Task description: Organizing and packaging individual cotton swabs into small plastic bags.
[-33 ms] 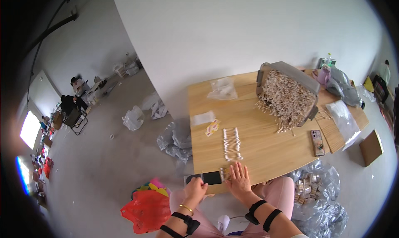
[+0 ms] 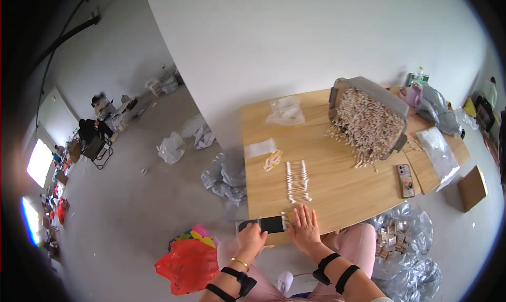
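At the table's near left edge lies a flat black piece [image 2: 271, 224] with what looks like a clear plastic edge at its left end. My left hand [image 2: 252, 240] is closed on its left part, fingers curled; the fingertips are partly hidden. A few cotton swabs [image 2: 287, 220] lie side by side at the black piece's right end. My right hand [image 2: 305, 228] rests flat beside them, fingers stretched out, covering their right ends. Just beyond it, a neat row of cotton swabs [image 2: 298, 182] runs away from me on the wooden table [image 2: 337, 196].
A grey tub [image 2: 383, 98] lies tipped, spilling loose swabs. Small yellow-and-white cards [image 2: 273, 160], a white sheet [image 2: 261, 147], a clear bag [image 2: 286, 111] and a phone [image 2: 405, 181] are on the table. A red bag [image 2: 188, 266] and a plastic bag of small packs [image 2: 392, 239] flank my legs.
The whole view has shifted slightly. Both hands keep their places at the black piece and the swabs.
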`<action>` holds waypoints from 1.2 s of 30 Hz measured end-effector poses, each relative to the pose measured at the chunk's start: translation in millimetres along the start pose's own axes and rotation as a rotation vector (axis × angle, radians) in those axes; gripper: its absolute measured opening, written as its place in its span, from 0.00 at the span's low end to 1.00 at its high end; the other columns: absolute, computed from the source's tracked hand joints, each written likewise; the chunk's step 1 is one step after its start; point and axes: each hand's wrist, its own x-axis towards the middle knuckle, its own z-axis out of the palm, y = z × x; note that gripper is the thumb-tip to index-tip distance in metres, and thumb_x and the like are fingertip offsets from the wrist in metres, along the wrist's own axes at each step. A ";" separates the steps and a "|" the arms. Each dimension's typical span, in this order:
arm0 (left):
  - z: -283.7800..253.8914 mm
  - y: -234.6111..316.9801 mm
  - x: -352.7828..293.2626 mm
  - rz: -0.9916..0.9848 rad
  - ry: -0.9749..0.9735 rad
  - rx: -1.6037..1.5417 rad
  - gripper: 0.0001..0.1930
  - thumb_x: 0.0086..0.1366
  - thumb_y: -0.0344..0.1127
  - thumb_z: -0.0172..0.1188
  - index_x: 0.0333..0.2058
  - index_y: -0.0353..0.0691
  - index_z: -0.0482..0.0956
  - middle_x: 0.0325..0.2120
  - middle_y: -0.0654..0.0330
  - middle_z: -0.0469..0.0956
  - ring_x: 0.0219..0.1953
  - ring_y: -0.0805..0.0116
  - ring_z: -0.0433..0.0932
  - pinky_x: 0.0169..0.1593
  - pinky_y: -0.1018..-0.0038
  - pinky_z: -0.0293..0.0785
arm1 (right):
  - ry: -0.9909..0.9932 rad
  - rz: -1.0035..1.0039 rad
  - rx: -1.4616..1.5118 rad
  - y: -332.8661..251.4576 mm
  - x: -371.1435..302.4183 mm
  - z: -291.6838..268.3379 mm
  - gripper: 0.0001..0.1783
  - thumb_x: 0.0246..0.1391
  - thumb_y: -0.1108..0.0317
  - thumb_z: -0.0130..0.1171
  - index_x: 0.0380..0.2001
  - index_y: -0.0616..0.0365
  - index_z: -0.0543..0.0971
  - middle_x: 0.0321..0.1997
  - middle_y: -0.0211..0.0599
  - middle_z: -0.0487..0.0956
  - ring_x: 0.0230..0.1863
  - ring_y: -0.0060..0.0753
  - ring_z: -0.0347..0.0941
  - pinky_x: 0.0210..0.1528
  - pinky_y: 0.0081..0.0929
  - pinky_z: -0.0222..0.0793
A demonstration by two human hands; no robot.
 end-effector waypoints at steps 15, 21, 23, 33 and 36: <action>2.4 18.8 53.6 -0.005 -0.337 0.473 0.12 0.60 0.45 0.62 0.35 0.47 0.89 0.34 0.57 0.87 0.39 0.58 0.87 0.41 0.65 0.81 | -0.014 -0.077 0.010 -42.9 6.1 8.2 0.41 0.67 0.48 0.47 0.74 0.59 0.55 0.81 0.53 0.47 0.82 0.49 0.39 0.80 0.53 0.31; -8.2 -5.5 45.0 -0.163 -0.311 0.092 0.13 0.57 0.47 0.63 0.31 0.43 0.87 0.28 0.52 0.85 0.36 0.51 0.85 0.40 0.61 0.80 | -0.021 -0.077 -0.016 -40.7 5.2 4.6 0.39 0.66 0.47 0.47 0.74 0.54 0.58 0.81 0.51 0.49 0.82 0.47 0.39 0.80 0.52 0.32; -5.3 -11.6 38.4 -0.186 -0.253 -0.026 0.14 0.57 0.47 0.63 0.29 0.43 0.86 0.27 0.52 0.85 0.34 0.50 0.85 0.39 0.60 0.79 | -0.017 -0.081 -0.005 -41.9 5.4 4.5 0.39 0.66 0.47 0.47 0.74 0.53 0.58 0.81 0.50 0.49 0.82 0.47 0.39 0.80 0.52 0.32; -8.2 -9.9 34.3 -0.139 -0.169 -0.104 0.14 0.56 0.49 0.64 0.27 0.43 0.85 0.25 0.55 0.84 0.31 0.52 0.84 0.36 0.59 0.78 | -0.025 -0.123 -0.049 -60.4 15.9 19.7 0.39 0.67 0.44 0.46 0.75 0.50 0.57 0.82 0.40 0.48 0.82 0.41 0.38 0.80 0.52 0.31; -7.5 -12.1 33.8 -0.126 -0.147 -0.127 0.14 0.56 0.49 0.64 0.26 0.43 0.84 0.23 0.54 0.83 0.30 0.51 0.84 0.35 0.59 0.78 | -0.058 -0.124 -0.019 -72.8 18.6 20.9 0.41 0.66 0.43 0.46 0.75 0.50 0.57 0.82 0.39 0.47 0.82 0.40 0.38 0.80 0.52 0.31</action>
